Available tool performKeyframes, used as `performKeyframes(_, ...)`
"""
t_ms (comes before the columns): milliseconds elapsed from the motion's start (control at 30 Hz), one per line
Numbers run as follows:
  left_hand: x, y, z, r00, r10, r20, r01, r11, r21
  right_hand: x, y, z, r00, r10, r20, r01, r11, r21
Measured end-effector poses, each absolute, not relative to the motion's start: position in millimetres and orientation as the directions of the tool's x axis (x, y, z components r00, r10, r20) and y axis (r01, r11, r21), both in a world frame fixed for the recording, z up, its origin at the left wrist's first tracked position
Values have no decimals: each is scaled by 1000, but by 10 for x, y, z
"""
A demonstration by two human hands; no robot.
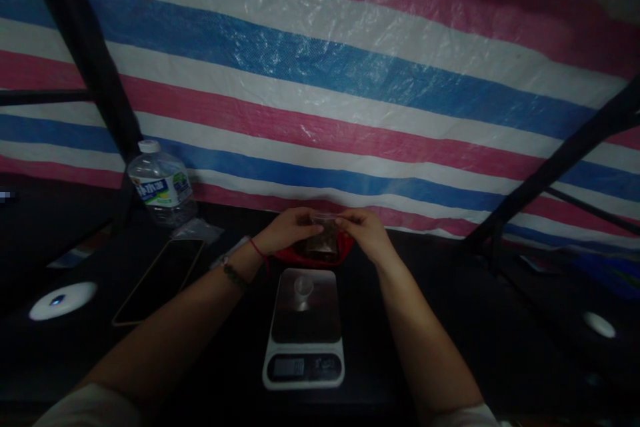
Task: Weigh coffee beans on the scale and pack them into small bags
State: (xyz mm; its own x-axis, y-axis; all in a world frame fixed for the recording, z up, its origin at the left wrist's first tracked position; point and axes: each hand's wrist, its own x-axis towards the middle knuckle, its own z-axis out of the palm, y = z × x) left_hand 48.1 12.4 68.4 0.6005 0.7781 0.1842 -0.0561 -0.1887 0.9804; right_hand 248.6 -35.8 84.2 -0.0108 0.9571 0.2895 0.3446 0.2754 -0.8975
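Note:
Between my two hands hangs a small clear plastic bag (323, 240) with something brownish showing in or through it. My left hand (290, 230) pinches its upper left edge, and my right hand (367, 230) pinches the upper right corner. Just behind and below the bag lies a red dish or bag (293, 256), partly covered by my hands. Nearer to me stands a white kitchen scale (304, 383) with a dark metal plate and a display. On the plate sits a small clear plastic cup (303, 288).
To the left are a phone (160, 283), a white oval object (63, 301), a large clear plastic bottle (161, 187) and crumpled clear plastic (197, 230). A striped tarp (325, 127) hangs behind the black table, with dark frame bars on both sides. A white object (599, 324) lies far right.

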Motion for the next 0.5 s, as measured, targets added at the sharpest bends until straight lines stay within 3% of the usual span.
performKeyframes(267,456,185,687,474,852,225,-2,-254,967,2454,-349,823,24,947,320,378,288,-880)
performKeyframes(400,475,137,697,529,815,238,-40,-256,966,2441,-364,827,-20,929,370,442,340,-830)
performKeyframes(500,493,98,702,535,816,219,34,-280,960,2416,-381,818,-56,923,380,485,358,-798)
